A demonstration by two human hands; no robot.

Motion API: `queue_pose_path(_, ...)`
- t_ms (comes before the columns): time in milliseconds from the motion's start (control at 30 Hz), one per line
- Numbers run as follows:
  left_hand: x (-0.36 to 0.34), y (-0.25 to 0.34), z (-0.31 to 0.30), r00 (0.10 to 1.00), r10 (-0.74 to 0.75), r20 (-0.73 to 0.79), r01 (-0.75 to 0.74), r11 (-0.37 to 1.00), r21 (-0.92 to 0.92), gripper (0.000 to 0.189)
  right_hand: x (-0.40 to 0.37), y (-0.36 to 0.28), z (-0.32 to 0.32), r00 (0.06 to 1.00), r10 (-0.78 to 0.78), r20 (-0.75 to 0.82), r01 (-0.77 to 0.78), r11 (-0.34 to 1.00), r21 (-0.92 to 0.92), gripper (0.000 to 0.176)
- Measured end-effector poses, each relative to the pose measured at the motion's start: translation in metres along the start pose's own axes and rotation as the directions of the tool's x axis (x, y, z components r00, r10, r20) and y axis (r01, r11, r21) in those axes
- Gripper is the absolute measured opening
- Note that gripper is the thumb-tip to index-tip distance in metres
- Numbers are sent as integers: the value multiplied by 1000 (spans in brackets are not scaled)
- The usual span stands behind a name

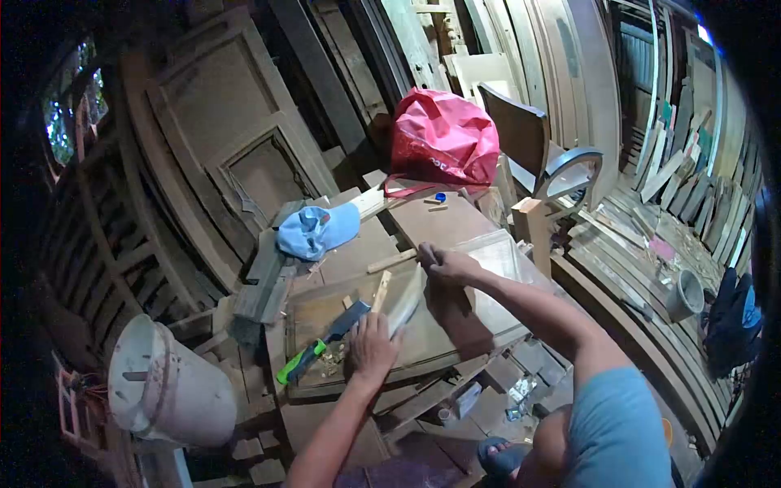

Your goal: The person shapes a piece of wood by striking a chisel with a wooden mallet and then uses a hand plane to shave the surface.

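My left hand (374, 348) presses down on a wooden panel (325, 302), its fingers closed over the lower end of a short light wood strip (381, 291). Beside it lies a chisel (346, 320) with a green and black handle, among wood shavings (332, 358). My right hand (443, 264) is closed above the panel's far edge; what its fingers grip is hidden. A pale, curved, blade-like strip (407, 302) runs between both hands, too blurred to name. Another wood stick (391, 261) lies just left of my right hand.
Behind the panel are a light blue cap (319, 231), a red bag (446, 140) and a blue cap-like ring (440, 198). A dusty bucket (167, 382) stands left. A chair (529, 146), a wooden post (531, 232) and stacked boards (634, 285) stand right.
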State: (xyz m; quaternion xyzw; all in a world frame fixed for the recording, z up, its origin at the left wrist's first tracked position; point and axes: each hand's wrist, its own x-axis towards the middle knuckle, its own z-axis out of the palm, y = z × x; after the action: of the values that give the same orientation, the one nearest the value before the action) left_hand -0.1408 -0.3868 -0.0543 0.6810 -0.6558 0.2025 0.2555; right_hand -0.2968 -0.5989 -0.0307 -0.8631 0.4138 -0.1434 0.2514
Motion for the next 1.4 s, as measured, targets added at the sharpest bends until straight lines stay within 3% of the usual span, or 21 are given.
queue_pose_path(67,2,3,-5,1000,-10,0,10,1000,5,38,0,2,1,999,41,-34,-41,999,9,50)
queue_pose_path(133,2,5,-6,1000,-20,5,20,999,26,38,2,8,4,996,73,44,-69,995,-68,66)
queue_pose_path(167,2,6,-7,1000,-22,6,21,999,26,38,1,4,1,996,72,46,-69,995,-69,66)
queue_pose_path(233,3,6,-9,1000,-23,9,22,998,50,38,-2,-2,-5,995,33,92,-18,986,-163,67)
queue_pose_path(433,1,5,-8,998,-53,40,49,996,76,39,-28,-13,-10,993,-118,-22,108,957,-270,68)
queue_pose_path(500,1,4,-7,998,-58,32,55,996,77,39,-22,1,1,952,-266,-152,195,908,-371,70)
queue_pose_path(533,2,5,-6,998,-61,27,59,996,73,40,-15,6,6,872,-459,-173,305,784,-542,69)
queue_pose_path(633,1,6,-4,999,-53,-8,53,993,110,39,-13,7,7,817,-560,-136,391,711,-584,67)
queue_pose_path(667,2,6,-4,998,-62,25,59,991,116,38,-20,1,3,851,-518,-86,369,706,-604,70)
queue_pose_path(767,4,8,-7,996,-72,45,67,991,118,39,-28,-2,3,823,-568,-37,435,669,-602,74)
queue_pose_path(967,2,8,-7,994,-82,65,74,990,122,36,-35,-12,7,857,-516,-13,412,700,-583,80)
queue_pose_path(1100,4,10,-10,993,-87,84,76,989,126,36,-44,-19,12,793,-609,-31,446,614,-652,81)
queue_pose_path(1167,3,8,-5,994,-82,67,73,988,134,36,-49,-23,11,788,-614,46,470,552,-689,67)
queue_pose_path(1233,2,7,-3,996,-79,49,71,988,139,37,-49,-18,18,771,-637,8,479,572,-666,68)
queue_pose_path(1300,4,10,-8,993,-95,72,87,990,111,36,-54,-26,16,802,-589,97,507,586,-632,83)
queue_pose_path(1367,4,9,-8,993,-88,72,80,991,107,36,-60,-30,20,830,-546,114,480,594,-646,81)
queue_pose_path(1400,3,8,-7,994,-82,73,75,992,104,35,-60,-29,23,793,-595,132,523,554,-647,79)
